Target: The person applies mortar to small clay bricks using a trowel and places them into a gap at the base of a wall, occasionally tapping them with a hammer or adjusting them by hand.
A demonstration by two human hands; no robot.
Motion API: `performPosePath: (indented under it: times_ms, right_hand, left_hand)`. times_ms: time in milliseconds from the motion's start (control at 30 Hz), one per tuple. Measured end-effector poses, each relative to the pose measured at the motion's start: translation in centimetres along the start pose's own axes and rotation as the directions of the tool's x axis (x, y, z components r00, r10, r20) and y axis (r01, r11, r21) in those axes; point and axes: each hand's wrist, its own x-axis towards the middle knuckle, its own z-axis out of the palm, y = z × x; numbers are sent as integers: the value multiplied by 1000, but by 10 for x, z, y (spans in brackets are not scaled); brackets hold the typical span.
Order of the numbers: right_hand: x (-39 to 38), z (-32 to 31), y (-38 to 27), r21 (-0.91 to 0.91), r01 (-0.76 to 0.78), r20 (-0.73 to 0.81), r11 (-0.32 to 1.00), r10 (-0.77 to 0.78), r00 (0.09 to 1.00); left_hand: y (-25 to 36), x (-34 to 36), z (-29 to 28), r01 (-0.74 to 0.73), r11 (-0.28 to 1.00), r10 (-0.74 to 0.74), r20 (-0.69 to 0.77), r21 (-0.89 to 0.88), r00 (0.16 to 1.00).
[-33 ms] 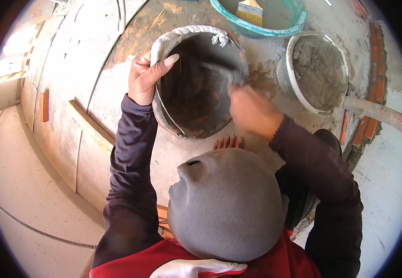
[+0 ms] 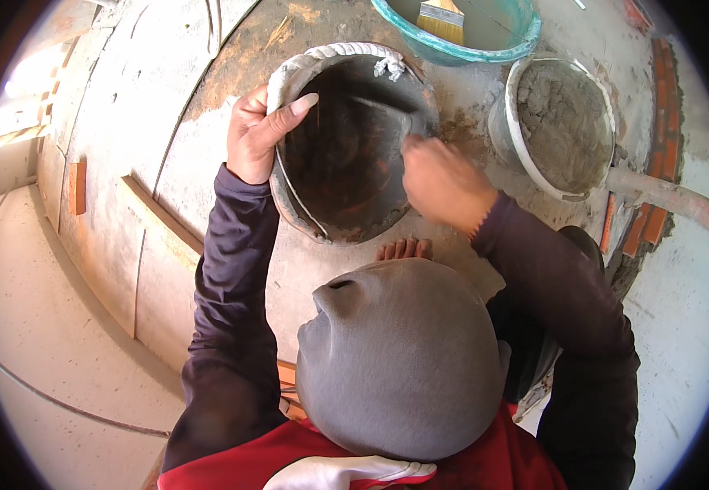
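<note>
Dark bucket (image 2: 340,192) held at its rim, a blurred hand tool (image 2: 406,125) applied inside.
The bucket is tilted on the floor in front of the bare toes (image 2: 403,249), and its rim is pinched by the left hand (image 2: 258,135), thumb inside, fingers outside, beside the white rope (image 2: 313,59). At the opposite wall, the fingers of the right hand (image 2: 446,181) are curled, seemingly around the tool's handle; their exact placement cannot be told. The step in hand is judged to be the scraping of the inner wall. For the next move, a steady rim and a tool pressed along the wall seem to be called for. Beyond, a brush (image 2: 442,28) is held in a teal basin (image 2: 485,57).
</note>
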Motion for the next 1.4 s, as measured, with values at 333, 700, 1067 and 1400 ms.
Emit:
performPosePath:
  times_ms: [333, 700, 1067, 1400]
  right_hand:
    - [-1, 13, -3, 51, -64, -13, 997, 65, 998]
    - [0, 24, 4, 32, -8, -67, 999, 10, 998]
    - [-7, 5, -15, 59, -114, 303, 992, 91, 949]
    - [-15, 32, -10, 134, -39, 99, 990, 26, 995]
  left_hand:
    - [0, -3, 6, -19, 998, 18, -23, -68, 1000]
    - [-1, -8, 11, -64, 996, 68, -73, 60, 995]
    - [-6, -14, 13, -119, 990, 130, -150, 80, 980]
    - [-9, -24, -17, -104, 993, 110, -117, 57, 987]
